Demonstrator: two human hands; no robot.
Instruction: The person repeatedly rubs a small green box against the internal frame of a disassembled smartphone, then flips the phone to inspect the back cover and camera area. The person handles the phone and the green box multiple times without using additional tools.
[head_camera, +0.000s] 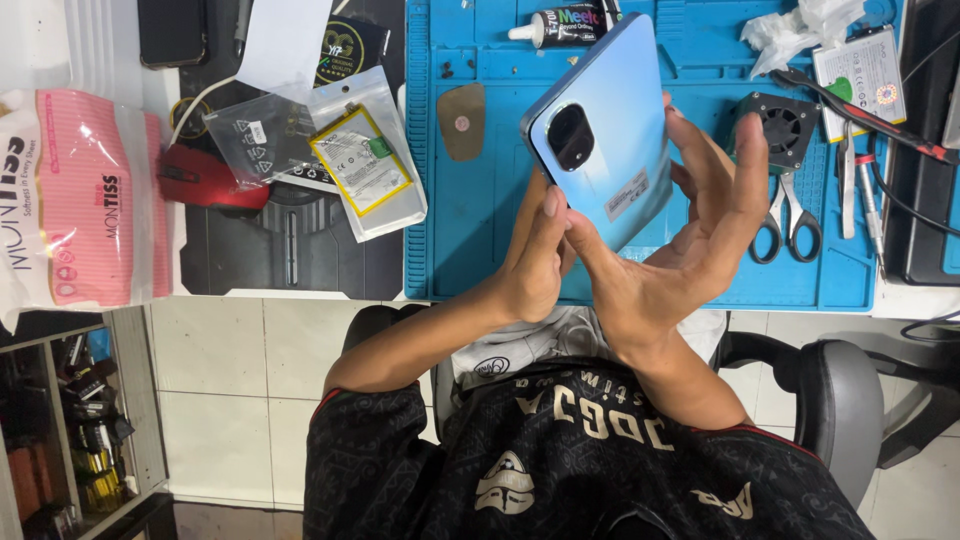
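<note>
Both hands hold a light blue phone (605, 125) up above the blue mat (480, 200) on the bench, its back with the dark camera patch facing the camera. The left hand (535, 265) grips the lower edge, its fingers pressed together against the phone. The right hand (700, 225) cradles the far side, its fingers spread and its thumb raised clear.

The hold looks loose. With the right fingers open, the phone could slip and fall onto the mat or the scissors (790, 225), and the smooth back gives little grip.

A clear bag (365, 160) left of the mat holds a flat yellow-edged battery. A second clear bag (255, 135) lies beside it; I cannot tell what is inside. A pink tissue pack (75, 195) sits further left.
</note>
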